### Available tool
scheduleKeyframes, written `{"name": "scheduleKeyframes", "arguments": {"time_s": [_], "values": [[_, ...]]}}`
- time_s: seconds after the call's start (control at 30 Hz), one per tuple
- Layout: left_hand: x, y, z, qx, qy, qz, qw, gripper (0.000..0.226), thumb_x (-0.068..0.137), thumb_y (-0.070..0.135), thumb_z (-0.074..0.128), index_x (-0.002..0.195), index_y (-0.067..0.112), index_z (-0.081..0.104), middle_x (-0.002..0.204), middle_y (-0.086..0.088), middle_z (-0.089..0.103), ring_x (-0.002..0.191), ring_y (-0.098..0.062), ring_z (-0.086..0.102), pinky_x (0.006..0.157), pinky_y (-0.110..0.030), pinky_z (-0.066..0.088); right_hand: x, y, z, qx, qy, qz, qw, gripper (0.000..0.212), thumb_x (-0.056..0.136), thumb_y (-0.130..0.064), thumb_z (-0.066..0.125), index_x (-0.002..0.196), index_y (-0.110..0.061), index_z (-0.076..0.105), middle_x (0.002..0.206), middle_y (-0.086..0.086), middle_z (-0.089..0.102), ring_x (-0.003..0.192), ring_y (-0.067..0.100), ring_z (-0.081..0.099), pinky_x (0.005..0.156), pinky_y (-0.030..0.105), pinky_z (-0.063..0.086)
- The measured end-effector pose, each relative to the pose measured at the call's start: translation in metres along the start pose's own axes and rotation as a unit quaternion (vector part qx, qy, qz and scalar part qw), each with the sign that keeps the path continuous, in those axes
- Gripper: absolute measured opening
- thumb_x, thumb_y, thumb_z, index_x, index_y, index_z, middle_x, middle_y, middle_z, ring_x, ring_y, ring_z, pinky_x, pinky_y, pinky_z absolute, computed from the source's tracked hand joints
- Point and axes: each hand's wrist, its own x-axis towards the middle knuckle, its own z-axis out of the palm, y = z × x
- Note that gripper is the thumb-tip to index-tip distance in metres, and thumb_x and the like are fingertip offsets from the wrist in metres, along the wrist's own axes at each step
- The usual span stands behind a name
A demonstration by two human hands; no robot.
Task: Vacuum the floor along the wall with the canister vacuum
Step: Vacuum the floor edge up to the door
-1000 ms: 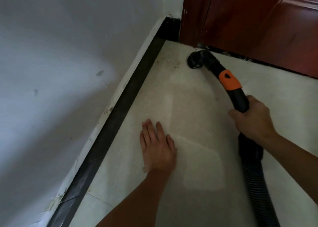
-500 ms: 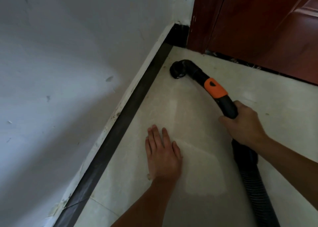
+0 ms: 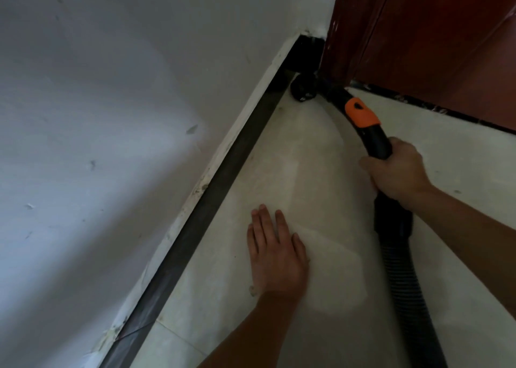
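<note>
Right hand (image 3: 399, 172) gripping smooth black vacuum tube (image 3: 378, 144), fingers curling round it just behind orange collar (image 3: 361, 113). Tube curving ahead of knuckles; round black nozzle (image 3: 303, 90) sitting in floor corner, beside dark baseboard strip (image 3: 223, 178) and reddish-brown door frame (image 3: 343, 46). Ribbed flexible hose (image 3: 410, 298) trailing behind wrist. Left hand (image 3: 276, 256) lying flat on pale glossy floor tile (image 3: 321, 186), fingers straight, holding nothing, well apart from tube. White wall (image 3: 111, 116) looking scuffed.

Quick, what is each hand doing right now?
Left hand: open, lying flat on the floor tile, holding nothing.
Right hand: closed, gripping the black vacuum wand just below its orange collar.
</note>
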Motion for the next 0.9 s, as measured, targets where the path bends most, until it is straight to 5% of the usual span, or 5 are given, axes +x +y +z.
{"name": "scheduleKeyframes", "arguments": {"time_s": [0.47, 0.6, 0.77, 0.9], "values": [[-0.001, -0.003, -0.001, -0.001, -0.027, 0.006, 1.0, 0.069, 0.095, 0.044, -0.001, 0.154, 0.01, 0.01, 0.159, -0.017, -0.007, 0.147, -0.031, -0.012, 0.117, -0.043, -0.01, -0.004, -0.028, 0.005, -0.312, 0.063, -0.138, 0.938, 0.036, 0.096, -0.036, 0.055, 0.114, -0.007, 0.043, 0.073, 0.008, 0.049, 0.055, 0.023, 0.043, 0.05, 0.03, 0.026], [0.0, -0.001, -0.004, 0.005, -0.012, -0.008, 1.0, 0.065, 0.097, 0.039, 0.01, 0.15, 0.006, 0.025, 0.158, -0.022, 0.013, 0.147, -0.035, 0.01, 0.119, -0.047, 0.007, -0.028, 0.018, -0.038, -0.293, 0.088, -0.101, 0.947, 0.035, 0.093, -0.035, 0.059, 0.113, -0.012, 0.044, 0.062, 0.0, 0.047, 0.044, 0.016, 0.036, 0.046, 0.023, 0.021], [0.001, -0.001, -0.001, -0.001, -0.016, -0.006, 1.0, 0.066, 0.096, 0.04, 0.004, 0.152, 0.008, 0.018, 0.159, -0.02, 0.005, 0.148, -0.033, 0.003, 0.119, -0.043, 0.0, -0.056, 0.07, -0.08, -0.222, 0.119, 0.006, 0.968, 0.037, 0.089, -0.033, 0.067, 0.115, -0.014, 0.048, 0.063, -0.006, 0.045, 0.049, 0.015, 0.043, 0.05, 0.026, 0.034], [-0.001, -0.002, 0.001, -0.005, -0.013, -0.01, 1.0, 0.064, 0.097, 0.041, 0.004, 0.153, 0.01, 0.007, 0.16, -0.018, -0.006, 0.148, -0.03, -0.009, 0.119, -0.041, -0.006, -0.041, 0.05, -0.061, -0.147, 0.088, -0.002, 0.985, 0.033, 0.086, -0.026, 0.07, 0.111, -0.012, 0.053, 0.068, -0.003, 0.05, 0.055, 0.013, 0.047, 0.051, 0.027, 0.035]]}}
